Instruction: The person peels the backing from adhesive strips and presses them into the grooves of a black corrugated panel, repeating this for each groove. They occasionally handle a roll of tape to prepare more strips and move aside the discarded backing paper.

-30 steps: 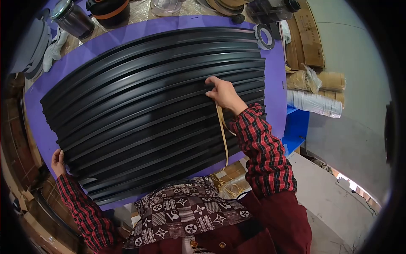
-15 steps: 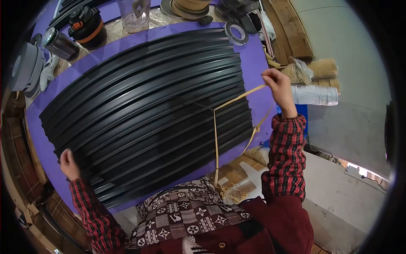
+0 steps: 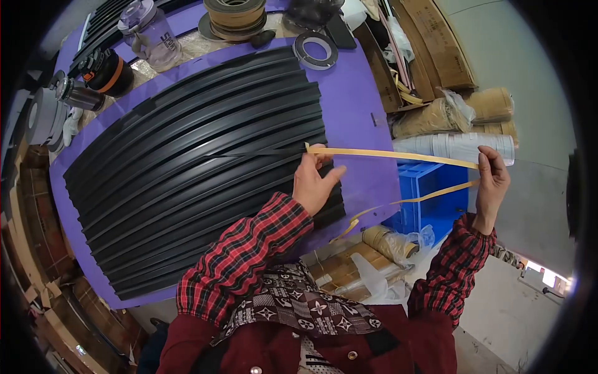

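Long black ribbed strips lie side by side on a purple board. A thin yellow strap stretches across their right end and out past the board's right edge. My left hand is at the strap's left end, over the right part of the black strips, with thumb apart and the other fingers bent at the strap; its fingertips are partly hidden. My right hand pinches the strap at the far right, and a second length of it runs from there back down to the board's lower edge.
A tape roll, bottles and a wire spool stand along the far side. Right of the board are a blue crate, wrapped rolls and cardboard. Another roll lies below.
My left hand has moved from the lower left of the strips to the strap at their right end. My right hand has moved right and down, drawing the strap out. The view has shifted.
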Tool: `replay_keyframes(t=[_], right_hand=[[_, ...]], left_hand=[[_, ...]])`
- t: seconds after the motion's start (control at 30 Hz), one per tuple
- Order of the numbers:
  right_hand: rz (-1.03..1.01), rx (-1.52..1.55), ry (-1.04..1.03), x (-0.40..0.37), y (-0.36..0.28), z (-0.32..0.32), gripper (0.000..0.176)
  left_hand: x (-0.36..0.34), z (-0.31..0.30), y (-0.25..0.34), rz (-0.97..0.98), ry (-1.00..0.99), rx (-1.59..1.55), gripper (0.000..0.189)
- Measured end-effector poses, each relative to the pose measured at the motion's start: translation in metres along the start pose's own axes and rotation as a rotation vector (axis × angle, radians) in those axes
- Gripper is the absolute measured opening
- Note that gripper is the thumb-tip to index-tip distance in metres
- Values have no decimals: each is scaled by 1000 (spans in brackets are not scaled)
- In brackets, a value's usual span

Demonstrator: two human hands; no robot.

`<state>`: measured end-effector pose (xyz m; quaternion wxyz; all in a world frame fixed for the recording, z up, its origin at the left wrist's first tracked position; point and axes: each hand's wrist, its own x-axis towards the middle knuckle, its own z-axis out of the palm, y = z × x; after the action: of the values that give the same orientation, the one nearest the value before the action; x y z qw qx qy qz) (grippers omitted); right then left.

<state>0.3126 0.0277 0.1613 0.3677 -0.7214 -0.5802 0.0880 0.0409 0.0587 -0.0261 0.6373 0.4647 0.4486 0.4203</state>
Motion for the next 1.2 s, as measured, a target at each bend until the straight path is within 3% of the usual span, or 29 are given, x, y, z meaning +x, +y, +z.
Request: replay_keyframes(t=[0.03, 0.1, 0.13, 0.2, 0.23, 0.27, 0.33, 0.37, 0.43, 0.5, 0.57, 0.6, 0.63, 0.67, 0.73, 0.8, 0.83, 0.9, 0.97, 1.0, 1.03, 1.07, 1.1, 1.13, 1.17, 1.2], right_hand=[[17, 2, 14, 4, 10, -5, 16], [28, 12, 27, 15, 22, -10, 16], [25, 15, 45, 22, 25, -12, 16], [25, 16, 68, 36, 29, -17, 15], [13, 30, 51, 43, 30, -19, 15], [-3, 43, 31, 48, 31, -21, 16], [4, 8, 32, 60, 37, -28, 16], [12, -25, 33, 68, 40, -32, 17], [3, -37, 27, 81, 50, -39, 16], [4, -52, 24, 93, 80, -56, 15], [35, -208, -43, 111, 139, -86, 15], [122, -418, -113, 118, 176, -99, 15], [211, -625, -179, 119, 201, -106, 16], [139, -989, -323, 114, 196, -93, 19], [-77, -1014, -366, 118, 135, -17, 27], [-455, -476, -273, 102, 25, 91, 37], [-557, -347, -409, 82, -18, 138, 37], [-700, -190, -678, 45, -78, 207, 34], [-767, -174, -755, 35, -67, 245, 28], [-530, -250, -992, 38, -57, 251, 24], [-279, -331, -1217, 41, -48, 255, 21], [-95, -42, -1200, 41, -39, 257, 16], [-90, -50, -1209, 39, -33, 257, 16], [46, 56, -1146, 36, -26, 255, 14], [185, 156, -1071, 34, -18, 255, 12], [216, 229, -1017, 29, -5, 260, 9]], left_hand=[[10, 1, -8, -123, 41, -40, 35], [12, -13, 3, -299, -348, 148, 27], [2, -17, 6, -338, -363, 243, 25], [-13, -32, 10, -255, -215, 392, 29], [-15, -36, -1, -199, -72, 461, 41], [-12, -34, -6, -198, -74, 460, 41], [-3, -26, -15, 243, 130, 702, 60], [2, -17, -11, 189, 58, 673, 70], [19, 1, 2, 299, -38, 378, 71], [29, 17, 6, 336, -14, 330, 61], [37, 28, 13, 69, 9, 18, 49], [41, 34, 10, 157, 88, 111, 37], [44, 38, 8, 159, 99, 109, 37], [46, 42, 5, 141, 88, 142, 35], [52, 46, 4, 105, 78, 168, 29], [58, 48, 7, 22, 41, 209, 29], [62, 56, -1, -38, 67, 116, 28], [67, 65, -31, 309, 52, 453, 28], [60, 78, -33, 478, 202, 74, 25], [54, 67, -24, 469, 208, 81, 25], [47, 54, -16, 229, -37, 201, 23], [41, 37, -10, -14, -281, 307, 22], [35, 17, -9, 44, -221, 325, 21], [28, -6, -9, 105, -167, 341, 20], [23, -31, -22, 349, 67, 424, 20], [23, -66, -27, 488, 165, 583, 19]])
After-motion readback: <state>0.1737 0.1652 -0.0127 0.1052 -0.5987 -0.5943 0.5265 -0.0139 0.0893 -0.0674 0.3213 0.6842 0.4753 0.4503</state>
